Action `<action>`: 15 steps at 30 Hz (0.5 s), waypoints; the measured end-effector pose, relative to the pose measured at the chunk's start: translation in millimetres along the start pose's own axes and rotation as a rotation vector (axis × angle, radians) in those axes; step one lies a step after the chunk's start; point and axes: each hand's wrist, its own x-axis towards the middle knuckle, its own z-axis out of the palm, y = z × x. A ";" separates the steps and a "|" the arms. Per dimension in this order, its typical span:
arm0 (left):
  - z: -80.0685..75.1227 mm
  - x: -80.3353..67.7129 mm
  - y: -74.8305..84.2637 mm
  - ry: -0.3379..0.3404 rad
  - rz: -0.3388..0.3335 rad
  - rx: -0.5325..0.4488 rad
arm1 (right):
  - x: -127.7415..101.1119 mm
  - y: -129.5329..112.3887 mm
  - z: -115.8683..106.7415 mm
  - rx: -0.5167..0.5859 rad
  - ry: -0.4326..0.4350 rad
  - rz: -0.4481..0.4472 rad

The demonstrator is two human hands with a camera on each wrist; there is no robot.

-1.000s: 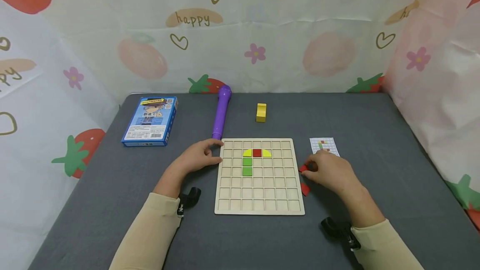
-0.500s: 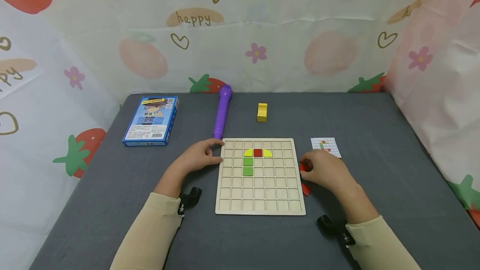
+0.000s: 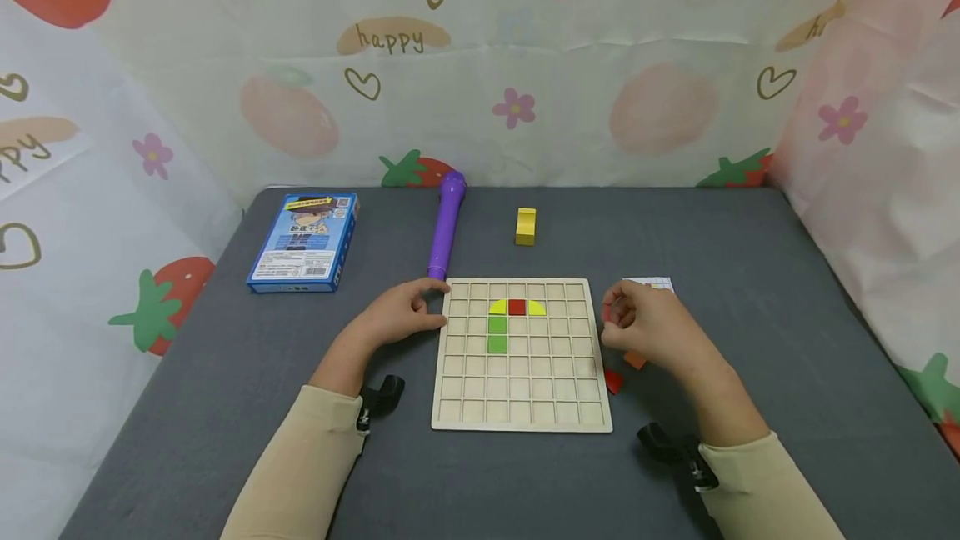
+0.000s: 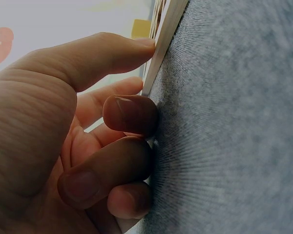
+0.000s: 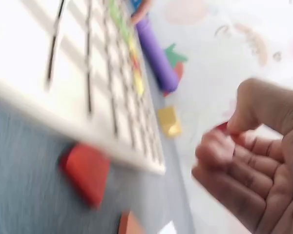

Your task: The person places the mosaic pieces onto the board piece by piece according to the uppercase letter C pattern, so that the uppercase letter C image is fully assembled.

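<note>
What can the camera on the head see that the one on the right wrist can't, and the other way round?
Only the head view shows the left hand resting on the wooden grid board's left edge, the blue box and the pattern card.

Only the right wrist view shows, though blurred, a small red piece pinched in the right hand's curled fingers.

Both show the board, the purple stick, the yellow block, and a loose red piece and orange piece beside the board.

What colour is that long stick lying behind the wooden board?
Purple; the stick shows best in the head view.
</note>
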 end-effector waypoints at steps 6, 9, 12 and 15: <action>0.2 1.5 0.5 0.005 0.015 0.000 | -1.3 -31.2 11.8 0.307 -0.084 -0.047; 0.2 1.4 1.6 0.008 0.011 -0.004 | -1.0 -44.9 28.2 0.347 -0.127 -0.079; -0.2 0.8 2.8 0.007 0.012 -0.010 | -1.3 -54.6 45.4 0.310 -0.134 -0.127; -0.8 0.1 3.7 0.007 0.014 -0.009 | -2.1 -61.6 59.4 0.267 -0.108 -0.144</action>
